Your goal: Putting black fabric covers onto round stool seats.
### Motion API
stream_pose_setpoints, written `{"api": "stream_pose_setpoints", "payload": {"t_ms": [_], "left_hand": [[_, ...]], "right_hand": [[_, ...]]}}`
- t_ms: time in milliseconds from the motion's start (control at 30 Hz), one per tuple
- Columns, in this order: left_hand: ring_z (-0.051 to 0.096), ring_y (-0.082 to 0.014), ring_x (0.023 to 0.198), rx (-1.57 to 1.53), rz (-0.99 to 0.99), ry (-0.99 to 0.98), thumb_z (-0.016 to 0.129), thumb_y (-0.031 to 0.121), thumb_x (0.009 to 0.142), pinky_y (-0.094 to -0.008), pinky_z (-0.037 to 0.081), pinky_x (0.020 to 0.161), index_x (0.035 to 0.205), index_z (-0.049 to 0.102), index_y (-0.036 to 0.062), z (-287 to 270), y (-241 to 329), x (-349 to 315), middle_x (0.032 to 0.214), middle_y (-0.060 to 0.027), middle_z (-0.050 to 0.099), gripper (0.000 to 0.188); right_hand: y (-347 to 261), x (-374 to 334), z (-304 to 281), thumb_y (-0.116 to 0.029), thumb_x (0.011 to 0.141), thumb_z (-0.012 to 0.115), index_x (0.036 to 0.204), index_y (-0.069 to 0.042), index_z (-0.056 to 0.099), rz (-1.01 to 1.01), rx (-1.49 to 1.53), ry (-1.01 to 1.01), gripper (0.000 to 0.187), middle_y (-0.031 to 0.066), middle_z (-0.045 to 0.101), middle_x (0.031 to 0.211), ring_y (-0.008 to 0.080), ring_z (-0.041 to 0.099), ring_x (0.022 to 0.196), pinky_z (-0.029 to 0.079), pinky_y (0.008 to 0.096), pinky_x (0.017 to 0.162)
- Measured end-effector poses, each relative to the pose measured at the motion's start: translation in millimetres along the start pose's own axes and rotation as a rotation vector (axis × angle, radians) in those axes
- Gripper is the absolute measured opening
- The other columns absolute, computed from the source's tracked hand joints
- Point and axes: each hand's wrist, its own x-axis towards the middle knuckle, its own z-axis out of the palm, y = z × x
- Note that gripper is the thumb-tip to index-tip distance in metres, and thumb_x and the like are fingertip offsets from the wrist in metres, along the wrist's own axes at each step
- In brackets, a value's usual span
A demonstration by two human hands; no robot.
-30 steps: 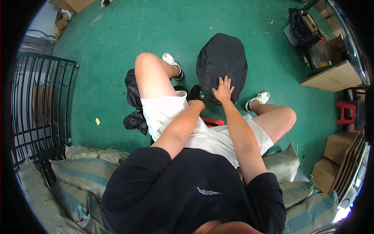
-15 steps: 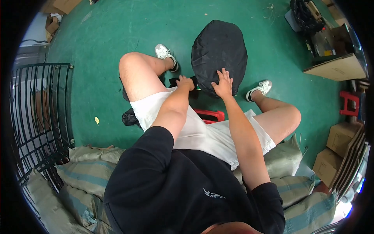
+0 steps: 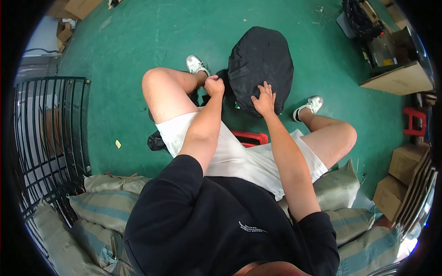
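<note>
Between my feet stands a bulging black fabric bag (image 3: 261,60), rounded on top, its surface creased. My right hand (image 3: 265,100) lies on the bag's near side with the fingers spread. To the left of the bag, my left hand (image 3: 214,86) is closed, and loose black fabric (image 3: 223,76) shows at its fingers. More of this dark material hangs below the hand, partly hidden by my forearm. Whether it joins the big bag, I cannot tell.
A red stool (image 3: 250,137) shows between my thighs. Crumpled black plastic (image 3: 156,141) lies by my left leg. Stuffed woven sacks (image 3: 108,204) are around me. A black metal rack (image 3: 50,129) stands left; cardboard boxes (image 3: 389,195) and another red stool (image 3: 415,122) are right.
My left hand has risen away from me and slightly left, closing, and the loose black fabric has come up with it. My right hand stays on the bag.
</note>
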Motion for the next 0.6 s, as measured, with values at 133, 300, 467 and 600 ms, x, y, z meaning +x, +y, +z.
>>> {"api": "stream_pose_setpoints", "payload": {"t_ms": [133, 300, 467, 600], "left_hand": [[0.062, -0.0219, 0.072, -0.407, 0.137, 0.165, 0.071, 0.007, 0.071, -0.0348, 0.05, 0.073, 0.09, 0.062, 0.0019, -21.2, 47.5, 6.0, 0.08, -0.0101, 0.064, 0.021], [0.055, -0.0162, 0.073, -0.777, 0.548, -0.026, 0.063, 0.0, 0.074, -0.0308, 0.047, 0.067, 0.086, 0.049, 0.0027, -68.9, 121.6, -81.1, 0.084, -0.0071, 0.056, 0.019], [0.058, -0.0226, 0.07, -0.276, 0.944, -0.651, 0.065, -0.002, 0.07, -0.0314, 0.046, 0.065, 0.074, 0.05, 0.0019, -118.7, 111.9, -147.2, 0.078, -0.01, 0.055, 0.015], [0.062, -0.0171, 0.08, -0.597, 0.648, -0.854, 0.063, 0.017, 0.083, -0.028, 0.049, 0.073, 0.089, 0.058, 0.0049, -131.4, 98.7, -130.5, 0.086, -0.0073, 0.06, 0.014]], "right_hand": [[-15.1, -1.1, -3.8, -0.026, 0.083, 0.067, 0.13, -0.01, 0.053, 0.038, 0.026, -0.008, 0.051, 0.0135, 0.022, 0.155, 0.0269, 0.017, 0.144, 0.014, 0.0523, 0.115], [-29.2, 13.6, -4.6, -0.05, 0.091, 0.053, 0.123, -0.006, 0.058, 0.202, 1.052, -0.028, 0.055, 0.0139, 0.055, 0.128, 0.0282, 0.052, 0.115, 0.038, 0.0442, 0.101], [-60.8, -3.7, -44.0, -0.04, 0.094, 0.046, 0.118, -0.012, 0.059, 0.269, 1.925, -0.51, 0.039, 0.0071, 0.066, 0.102, 0.0209, 0.063, 0.091, 0.051, 0.0352, 0.083], [-79.7, -11.0, -77.0, -0.005, 0.085, 0.05, 0.116, -0.005, 0.057, -0.033, 1.681, -0.323, 0.032, 0.0071, 0.066, 0.098, 0.0171, 0.064, 0.084, 0.054, 0.0296, 0.073]]}}
